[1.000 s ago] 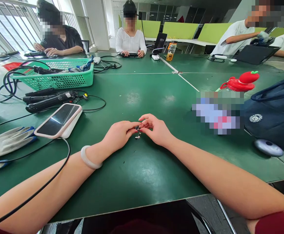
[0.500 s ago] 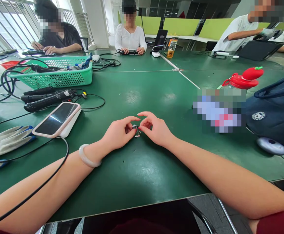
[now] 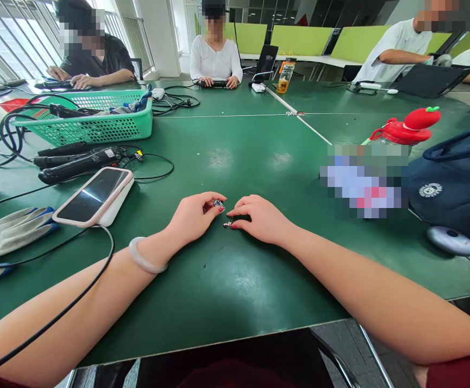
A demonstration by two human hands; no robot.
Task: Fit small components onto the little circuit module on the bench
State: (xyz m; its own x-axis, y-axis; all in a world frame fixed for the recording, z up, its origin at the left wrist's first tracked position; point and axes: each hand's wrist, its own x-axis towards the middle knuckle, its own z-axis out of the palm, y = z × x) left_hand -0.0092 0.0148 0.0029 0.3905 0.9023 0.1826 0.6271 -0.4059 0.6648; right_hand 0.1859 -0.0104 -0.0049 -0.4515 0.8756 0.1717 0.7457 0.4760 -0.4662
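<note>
My left hand [image 3: 194, 214] rests on the green table [image 3: 235, 156] with thumb and forefinger pinched on a tiny dark and silvery part [image 3: 219, 204]. A pale bangle [image 3: 142, 258] circles that wrist. My right hand [image 3: 259, 216] lies just to its right, fingers curled down onto the table, its fingertips touching a second tiny metal piece [image 3: 228, 223]. What sits under those fingers is hidden. The two hands are a few centimetres apart.
At my left lie a phone on a white block [image 3: 95, 196], a work glove [image 3: 11, 235], black cables and handheld devices [image 3: 77, 160], and a green basket [image 3: 87, 121]. At my right are a dark blue bag [image 3: 455, 180], a red-capped bottle [image 3: 404, 132] and a grey puck [image 3: 451, 240]. Several people sit across.
My hands have drawn apart. The left keeps the small part pinched, while the right has dropped its fingertips onto the table beside the other small piece.
</note>
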